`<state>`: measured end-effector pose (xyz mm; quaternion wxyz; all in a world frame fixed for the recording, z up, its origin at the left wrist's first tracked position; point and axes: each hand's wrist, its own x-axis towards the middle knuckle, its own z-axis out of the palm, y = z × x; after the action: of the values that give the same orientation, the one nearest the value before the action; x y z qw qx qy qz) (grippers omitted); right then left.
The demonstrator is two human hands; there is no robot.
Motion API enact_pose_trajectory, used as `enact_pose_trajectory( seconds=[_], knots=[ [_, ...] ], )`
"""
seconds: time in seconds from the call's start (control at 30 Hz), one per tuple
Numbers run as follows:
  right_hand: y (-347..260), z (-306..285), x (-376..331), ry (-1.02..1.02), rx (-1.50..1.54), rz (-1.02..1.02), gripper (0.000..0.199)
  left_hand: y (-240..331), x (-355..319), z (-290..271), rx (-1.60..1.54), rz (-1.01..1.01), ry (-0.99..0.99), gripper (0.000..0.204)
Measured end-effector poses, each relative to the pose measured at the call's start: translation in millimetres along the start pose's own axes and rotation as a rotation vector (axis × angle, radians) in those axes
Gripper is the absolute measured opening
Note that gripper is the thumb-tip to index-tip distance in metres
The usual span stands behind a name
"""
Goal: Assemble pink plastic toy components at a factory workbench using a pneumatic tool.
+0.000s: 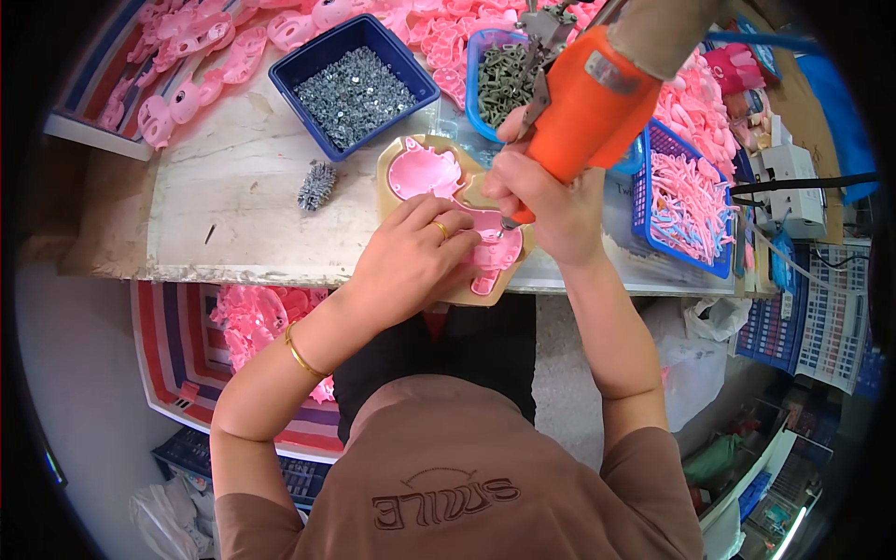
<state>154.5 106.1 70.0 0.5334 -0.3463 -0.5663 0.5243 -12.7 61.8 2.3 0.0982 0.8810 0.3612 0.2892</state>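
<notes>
Left hand (418, 245): palm down, fingers (456, 221) slightly bent, left forearm (327, 327) slanting inward from the lower left. Right hand (551, 196): further forward, fingers curled in a grip, right forearm (611, 322) angled inward

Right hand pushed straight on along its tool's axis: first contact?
Likely the pink part: the tip of the orange tool in the right hand points down-left at it. Touching or just above, can't tell.

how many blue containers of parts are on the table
3 clearly: the dark blue bin left of centre, the light blue tub right of it, and the blue basket farther right. A blue edge beside the orange tool may be another, mostly hidden.
</notes>
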Motion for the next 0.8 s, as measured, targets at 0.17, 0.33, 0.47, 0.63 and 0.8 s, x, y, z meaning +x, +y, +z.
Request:
enact_pose_trajectory(
  seconds=[0.17,0.33,0.47,0.63,0.8],
  knots=[
    [8.5,-4.9,-4.9,0.011,-0.061,-0.012,0.013,0.1,-1.3,3.2,0.007,-0.018,-0.008,0.024],
    [19.9,-0.9,-11.0,0.083,-0.090,-0.108,0.013,1.3,-1.2,4.6,0.016,-0.015,0.003,0.022],
    [22.2,4.1,-12.5,0.117,-0.154,-0.185,0.017,1.4,-2.1,5.9,0.030,-0.014,0.016,0.022],
    [5.9,0.7,-3.6,-0.059,-0.066,-0.092,0.032,3.4,-4.2,5.6,0.049,-0.010,0.021,0.025],
    [-26.1,29.4,27.2,-0.179,-0.005,-0.252,0.046,7.1,-10.7,-0.8,0.021,-0.028,0.048,0.029]
  ],
)
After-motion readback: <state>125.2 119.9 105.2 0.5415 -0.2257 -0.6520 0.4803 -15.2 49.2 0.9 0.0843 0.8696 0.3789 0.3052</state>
